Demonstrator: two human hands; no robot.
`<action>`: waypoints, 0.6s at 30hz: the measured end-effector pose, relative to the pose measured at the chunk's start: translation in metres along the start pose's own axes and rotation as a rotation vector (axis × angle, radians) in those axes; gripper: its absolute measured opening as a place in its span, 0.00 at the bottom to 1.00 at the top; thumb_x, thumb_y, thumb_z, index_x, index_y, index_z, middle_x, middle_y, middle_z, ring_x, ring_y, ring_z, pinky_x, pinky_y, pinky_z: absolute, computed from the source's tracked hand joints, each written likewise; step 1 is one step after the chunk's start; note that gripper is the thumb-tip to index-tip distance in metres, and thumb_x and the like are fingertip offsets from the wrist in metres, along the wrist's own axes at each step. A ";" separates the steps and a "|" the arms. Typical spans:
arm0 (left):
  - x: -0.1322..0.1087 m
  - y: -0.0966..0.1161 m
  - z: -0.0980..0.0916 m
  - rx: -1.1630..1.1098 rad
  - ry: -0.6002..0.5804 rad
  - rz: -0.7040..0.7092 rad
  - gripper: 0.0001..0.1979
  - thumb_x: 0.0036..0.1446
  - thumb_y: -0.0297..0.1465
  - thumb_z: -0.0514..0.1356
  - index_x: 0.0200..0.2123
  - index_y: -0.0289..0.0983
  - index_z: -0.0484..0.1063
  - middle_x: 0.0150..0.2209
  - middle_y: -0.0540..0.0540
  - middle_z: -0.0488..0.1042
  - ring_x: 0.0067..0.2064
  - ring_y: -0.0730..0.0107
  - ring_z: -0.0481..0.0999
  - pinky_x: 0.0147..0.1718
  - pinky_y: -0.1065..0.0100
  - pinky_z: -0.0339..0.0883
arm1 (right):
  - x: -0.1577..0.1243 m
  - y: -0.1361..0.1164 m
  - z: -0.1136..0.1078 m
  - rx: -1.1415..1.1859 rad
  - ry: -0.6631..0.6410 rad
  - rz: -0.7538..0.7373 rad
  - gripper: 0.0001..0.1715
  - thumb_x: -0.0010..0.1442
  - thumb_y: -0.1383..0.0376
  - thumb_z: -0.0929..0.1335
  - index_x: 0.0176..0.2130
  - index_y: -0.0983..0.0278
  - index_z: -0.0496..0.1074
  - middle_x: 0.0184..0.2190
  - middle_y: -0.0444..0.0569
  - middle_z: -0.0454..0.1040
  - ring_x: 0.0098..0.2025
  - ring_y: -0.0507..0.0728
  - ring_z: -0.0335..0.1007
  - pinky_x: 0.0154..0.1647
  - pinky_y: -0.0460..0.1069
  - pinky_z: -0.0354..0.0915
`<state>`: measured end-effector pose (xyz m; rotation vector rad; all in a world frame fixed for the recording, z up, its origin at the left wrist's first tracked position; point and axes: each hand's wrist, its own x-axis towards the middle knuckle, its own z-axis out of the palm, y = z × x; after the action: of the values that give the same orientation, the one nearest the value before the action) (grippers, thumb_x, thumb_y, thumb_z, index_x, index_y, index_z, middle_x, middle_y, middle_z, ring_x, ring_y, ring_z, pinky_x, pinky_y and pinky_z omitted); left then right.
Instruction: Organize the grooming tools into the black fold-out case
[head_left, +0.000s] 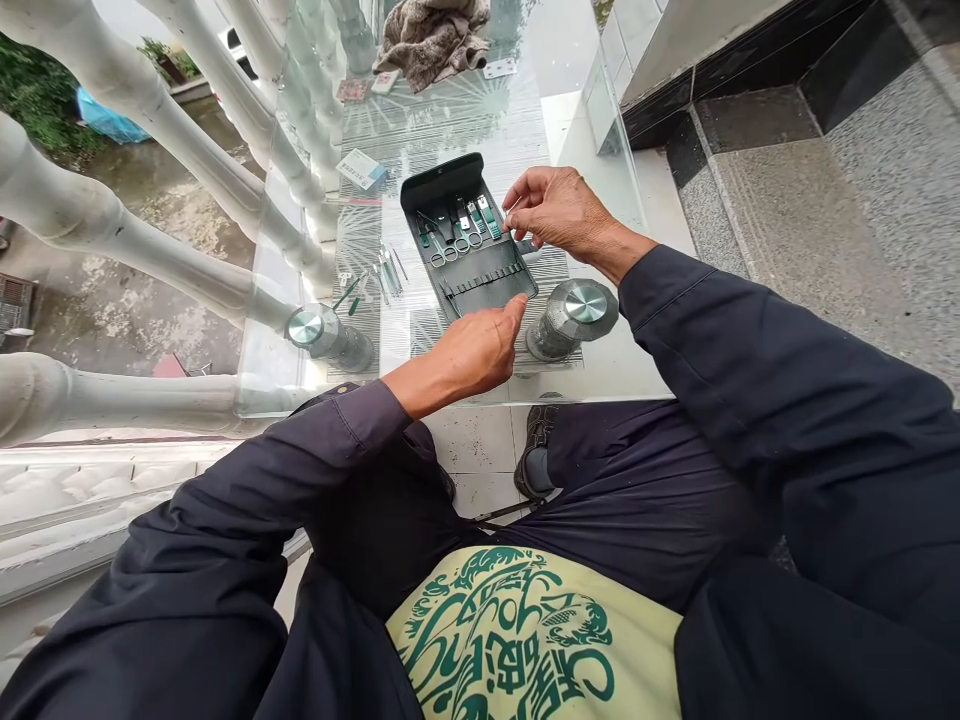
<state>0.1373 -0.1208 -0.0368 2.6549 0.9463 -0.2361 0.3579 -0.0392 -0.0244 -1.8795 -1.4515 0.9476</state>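
Note:
A dark manicure case (pixel 487 292) lies unfolded on the glass table. Nail clippers (pixel 486 212) and small scissors (pixel 444 256) sit in its upper part, and a row of narrow loops runs across its lower flap. My left hand (pixel 476 350) is closed at the case's near right corner, thumb and forefinger on the edge. Over the right side of the case, my right hand (pixel 566 218) pinches a small, thin, pale tool whose kind I cannot make out. Several slim metal manicure tools (pixel 388 272) lie on the glass left of the case.
Two table legs with round metal caps (pixel 586 300) show at the near corners of the glass table (pixel 622 370). A small white-and-blue box (pixel 361 169) and a crumpled brown cloth (pixel 431 40) lie farther back. White balusters (pixel 150 230) line the left; stone steps (pixel 780 190) rise right.

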 end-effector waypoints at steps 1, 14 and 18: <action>0.001 0.002 -0.003 0.005 -0.010 -0.013 0.42 0.80 0.21 0.55 0.93 0.26 0.59 0.56 0.30 0.93 0.59 0.47 0.95 0.59 0.54 0.86 | 0.001 0.000 0.000 0.004 -0.004 0.000 0.19 0.59 0.57 0.83 0.50 0.50 0.83 0.51 0.52 0.94 0.52 0.72 0.91 0.38 0.61 0.83; 0.006 0.003 -0.009 0.022 -0.050 -0.020 0.43 0.80 0.23 0.55 0.94 0.25 0.59 0.58 0.26 0.93 0.61 0.42 0.96 0.60 0.52 0.86 | 0.008 -0.002 0.004 -0.214 -0.036 -0.033 0.18 0.62 0.53 0.84 0.50 0.49 0.85 0.50 0.48 0.94 0.55 0.72 0.88 0.50 0.61 0.83; 0.006 0.004 -0.009 0.016 -0.063 -0.012 0.44 0.80 0.23 0.54 0.94 0.22 0.58 0.59 0.24 0.93 0.63 0.42 0.95 0.61 0.51 0.86 | 0.008 -0.003 0.006 -0.269 -0.034 -0.078 0.19 0.64 0.55 0.84 0.54 0.49 0.88 0.55 0.49 0.95 0.58 0.73 0.88 0.55 0.61 0.82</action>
<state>0.1447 -0.1169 -0.0290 2.6403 0.9440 -0.3291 0.3525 -0.0302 -0.0275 -1.9850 -1.7310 0.7826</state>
